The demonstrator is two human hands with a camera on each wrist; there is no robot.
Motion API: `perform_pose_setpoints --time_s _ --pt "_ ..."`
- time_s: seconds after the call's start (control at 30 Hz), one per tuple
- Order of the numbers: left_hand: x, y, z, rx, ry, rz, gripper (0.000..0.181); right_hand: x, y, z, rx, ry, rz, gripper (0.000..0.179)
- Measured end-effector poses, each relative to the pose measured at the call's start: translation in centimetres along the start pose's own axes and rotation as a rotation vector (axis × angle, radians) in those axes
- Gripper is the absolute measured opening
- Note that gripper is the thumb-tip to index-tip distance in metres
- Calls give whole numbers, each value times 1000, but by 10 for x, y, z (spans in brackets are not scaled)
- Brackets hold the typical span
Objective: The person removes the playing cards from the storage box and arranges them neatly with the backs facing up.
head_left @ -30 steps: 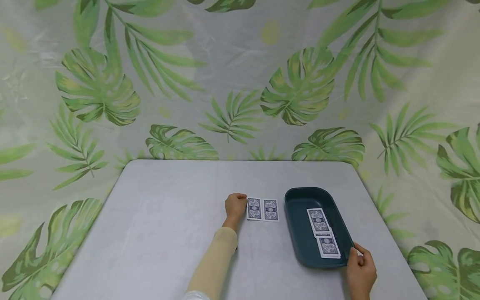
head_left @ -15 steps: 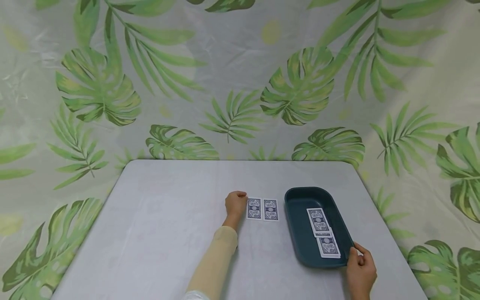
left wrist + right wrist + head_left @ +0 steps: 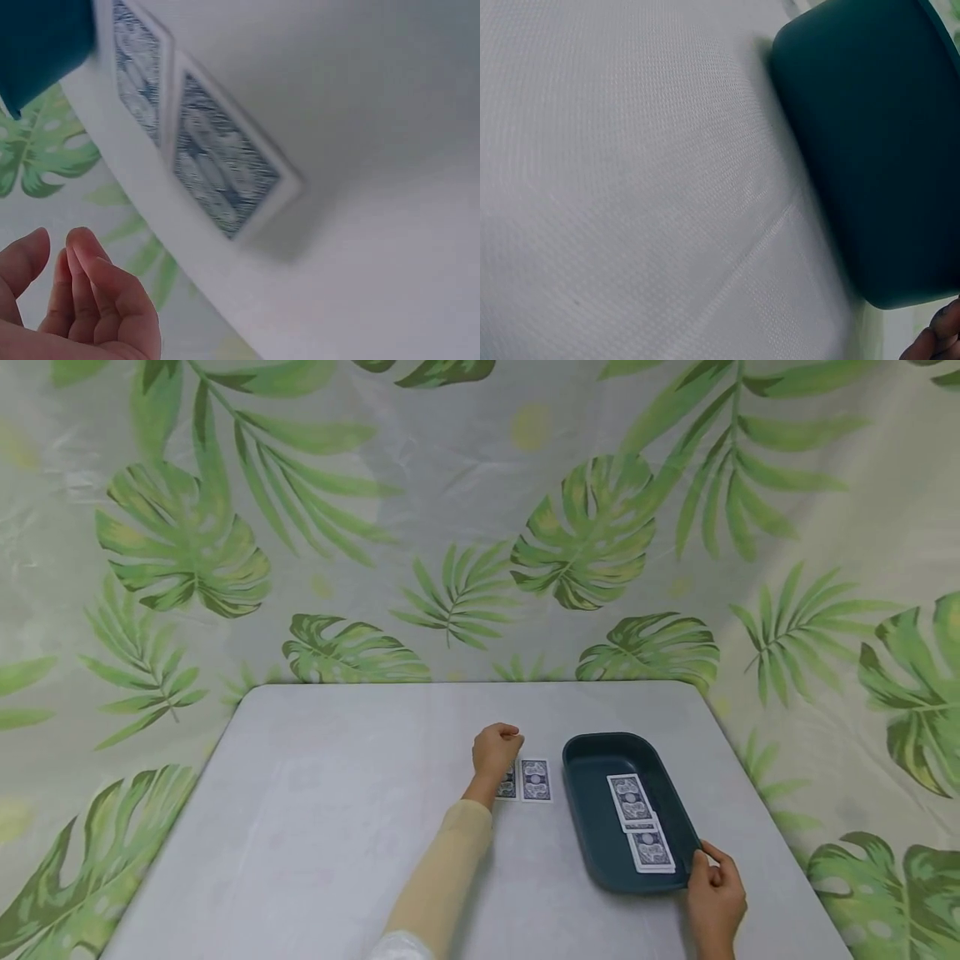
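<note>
Two playing cards lie face down side by side on the table, the left card (image 3: 217,161) and the right card (image 3: 536,780), both with blue patterned backs and white borders. My left hand (image 3: 497,750) is over the left card and hides part of it in the head view. In the left wrist view a gap shows between its thumb and its loosely bent fingers (image 3: 124,300), with nothing held. My right hand (image 3: 716,893) pinches the near right corner of a dark teal tray (image 3: 588,843). Inside that tray, overlapping face-down cards (image 3: 632,800) form a slanting row.
The white-covered table (image 3: 322,827) ends at a far edge, against a hanging curtain (image 3: 450,460) printed with green leaves. Raised walls surround the tray, which stands right of the two cards.
My left hand has left the outer edge of the left card and moved right and away from me, now over that card. The right hand keeps its hold; the head view has shifted slightly.
</note>
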State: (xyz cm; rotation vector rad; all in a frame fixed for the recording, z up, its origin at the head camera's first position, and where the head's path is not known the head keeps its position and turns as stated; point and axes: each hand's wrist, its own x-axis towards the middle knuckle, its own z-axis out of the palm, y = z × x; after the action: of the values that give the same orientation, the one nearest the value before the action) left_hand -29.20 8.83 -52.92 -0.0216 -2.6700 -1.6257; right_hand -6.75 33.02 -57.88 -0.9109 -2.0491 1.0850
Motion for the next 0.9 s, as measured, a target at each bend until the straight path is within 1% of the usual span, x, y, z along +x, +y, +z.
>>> perform_pose_setpoints --time_s 0.17,0.3,0.43,0.57,0.7,0.8,0.9 --pt "-2 18 16 -3 -51 66 16 0 2 -3 4 0 -5 24" --pt "-7 32 30 -31 -112 120 15 0 1 -5 16 15 -11 22" --pt "-12 43 42 -58 -157 127 16 2 0 -6 23 23 -26 22" --pt "-14 50 50 -72 -201 132 15 2 -2 -4 18 28 -27 21" --pt "-14 54 56 -87 -273 138 17 0 -2 -2 28 26 -34 20" --pt "-14 57 65 -70 -340 153 16 0 -2 -2 38 23 -39 20" --pt "-14 59 76 15 -407 172 15 0 -2 -3 36 23 -35 20"
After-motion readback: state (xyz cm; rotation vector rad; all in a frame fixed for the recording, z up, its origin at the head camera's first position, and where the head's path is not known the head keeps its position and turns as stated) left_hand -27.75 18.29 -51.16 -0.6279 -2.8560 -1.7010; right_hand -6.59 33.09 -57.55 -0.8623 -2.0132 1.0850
